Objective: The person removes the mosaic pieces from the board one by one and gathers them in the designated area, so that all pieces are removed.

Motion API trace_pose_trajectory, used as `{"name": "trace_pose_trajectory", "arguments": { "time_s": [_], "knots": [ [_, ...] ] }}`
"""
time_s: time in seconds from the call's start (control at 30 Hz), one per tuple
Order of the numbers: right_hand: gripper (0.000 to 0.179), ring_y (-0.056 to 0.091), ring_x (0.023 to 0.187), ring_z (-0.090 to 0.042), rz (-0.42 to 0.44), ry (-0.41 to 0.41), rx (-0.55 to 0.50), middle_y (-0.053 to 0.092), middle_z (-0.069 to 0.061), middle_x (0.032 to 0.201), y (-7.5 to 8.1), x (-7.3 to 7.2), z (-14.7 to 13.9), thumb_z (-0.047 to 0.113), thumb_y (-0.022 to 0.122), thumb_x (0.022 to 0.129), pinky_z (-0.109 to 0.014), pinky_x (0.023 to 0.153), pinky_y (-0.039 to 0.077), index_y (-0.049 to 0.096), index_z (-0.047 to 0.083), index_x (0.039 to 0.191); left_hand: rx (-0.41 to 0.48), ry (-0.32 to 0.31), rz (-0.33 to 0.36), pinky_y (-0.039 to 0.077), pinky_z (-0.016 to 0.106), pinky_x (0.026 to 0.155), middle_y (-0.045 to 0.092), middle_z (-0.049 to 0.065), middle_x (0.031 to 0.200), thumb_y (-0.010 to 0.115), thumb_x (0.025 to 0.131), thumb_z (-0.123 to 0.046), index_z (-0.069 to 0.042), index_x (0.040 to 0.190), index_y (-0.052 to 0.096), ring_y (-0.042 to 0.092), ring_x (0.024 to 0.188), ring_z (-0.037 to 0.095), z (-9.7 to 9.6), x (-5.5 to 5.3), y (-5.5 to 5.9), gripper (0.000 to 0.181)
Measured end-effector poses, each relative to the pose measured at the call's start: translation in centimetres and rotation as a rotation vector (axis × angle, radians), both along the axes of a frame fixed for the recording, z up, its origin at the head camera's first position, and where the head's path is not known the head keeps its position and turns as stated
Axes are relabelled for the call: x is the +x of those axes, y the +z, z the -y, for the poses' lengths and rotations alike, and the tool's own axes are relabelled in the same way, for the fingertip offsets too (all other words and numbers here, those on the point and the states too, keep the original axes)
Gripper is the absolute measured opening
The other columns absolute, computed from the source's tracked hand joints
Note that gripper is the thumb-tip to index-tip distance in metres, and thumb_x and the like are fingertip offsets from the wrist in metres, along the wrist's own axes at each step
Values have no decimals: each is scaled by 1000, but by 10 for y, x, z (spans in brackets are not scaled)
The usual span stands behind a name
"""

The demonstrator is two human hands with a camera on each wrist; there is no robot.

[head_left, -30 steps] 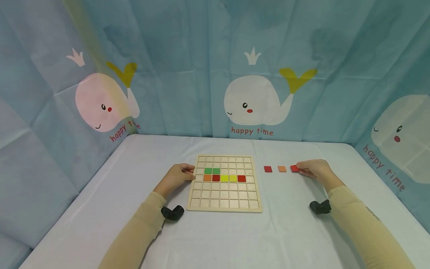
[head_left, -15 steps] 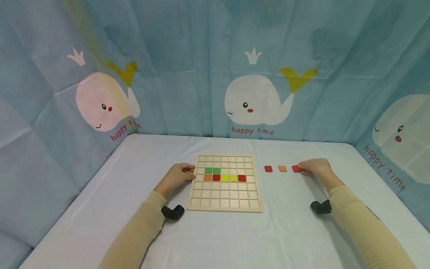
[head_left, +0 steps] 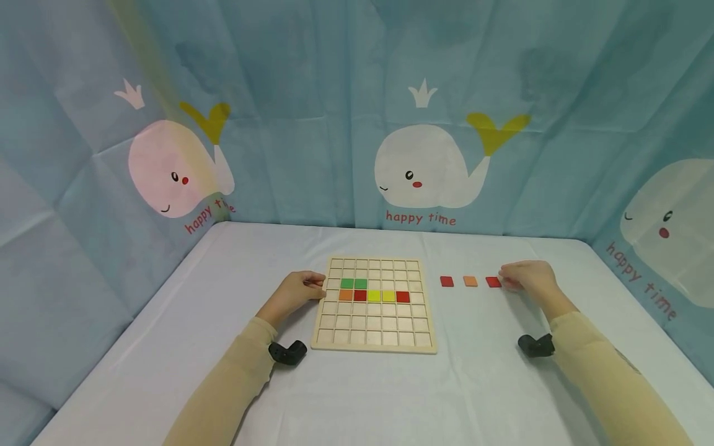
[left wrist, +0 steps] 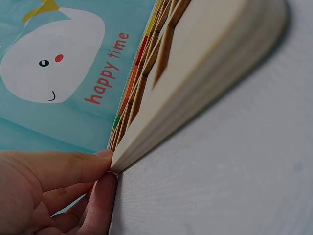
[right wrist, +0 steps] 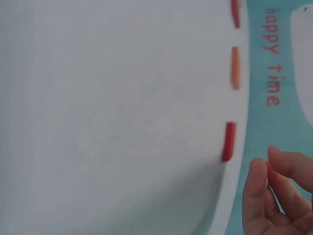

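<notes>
In the head view my left hand (head_left: 297,291) is at the left edge of a square wooden grid board (head_left: 374,341). The left wrist view shows its thumb (left wrist: 73,169) and fingers pinching the edge of the board. Green, orange, red and yellow square tiles lie in some of the grid's cells. My right hand (head_left: 528,279) is just right of a red tile (head_left: 493,282) on the table. From the right wrist view, the loosely bent fingers (right wrist: 254,188) hold nothing, apart from that tile.
An orange tile (head_left: 470,281) and a darker red tile (head_left: 447,281) lie in a row between the board and the right-hand red tile. White cloth (head_left: 368,396) covers the table, and a blue whale-print curtain (head_left: 312,167) stands behind and at the sides.
My right hand has let go of the red tile and drawn back slightly to the right, leaving it on the table. The left hand stays at the board's edge.
</notes>
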State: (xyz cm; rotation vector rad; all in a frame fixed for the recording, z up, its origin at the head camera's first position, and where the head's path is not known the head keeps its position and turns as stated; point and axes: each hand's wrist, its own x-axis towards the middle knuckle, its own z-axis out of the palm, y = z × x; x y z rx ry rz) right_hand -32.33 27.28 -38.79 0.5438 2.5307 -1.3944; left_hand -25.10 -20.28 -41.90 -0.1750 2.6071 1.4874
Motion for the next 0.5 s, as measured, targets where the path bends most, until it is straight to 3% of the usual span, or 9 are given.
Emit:
{"name": "trace_pose_trajectory", "arguments": {
  "time_s": [0.1, 0.2, 0.3, 0.4, 0.5],
  "knots": [
    [55, 64, 69, 4, -28, 46, -34, 69, 15, 79, 9, 6, 5, 29, 66, 95, -14, 71, 53, 55, -3, 138, 2, 0, 5, 51, 28, 82, 66, 15, 117, 71, 89, -9, 0, 131, 61, 62, 99, 20, 0, -1, -1, 44],
    [56, 65, 70, 4, -40, 56, -58, 70, 13, 82, 15, 10, 17, 30, 67, 95, -16, 75, 55, 55, -4, 138, -2, 5, 7, 51, 27, 81, 66, 14, 117, 72, 89, -9, -1, 131, 62, 62, 98, 20, 0, -2, -3, 44],
    [55, 66, 71, 2, -37, 48, -55, 71, 10, 83, 18, 12, 33, 31, 67, 95, -27, 93, 54, 56, -2, 137, -4, 7, 7, 51, 27, 80, 67, 14, 116, 72, 88, -9, -1, 131, 62, 62, 98, 19, 1, -2, -3, 44],
    [52, 67, 73, 0, -47, 71, -33, 72, 10, 81, 18, 15, 45, 32, 66, 95, -34, 100, 51, 59, -1, 134, -3, 8, 7, 51, 27, 80, 67, 14, 116, 72, 88, -9, -1, 130, 62, 62, 97, 19, 1, -3, -4, 44],
    [49, 67, 75, -2, -70, 109, -24, 73, 8, 84, 16, 17, 55, 30, 67, 94, -30, 92, 53, 62, -3, 131, -4, 8, 6, 51, 28, 82, 66, 14, 116, 72, 88, -9, -1, 131, 62, 62, 98, 20, 0, -3, -4, 44]
  ]
}}
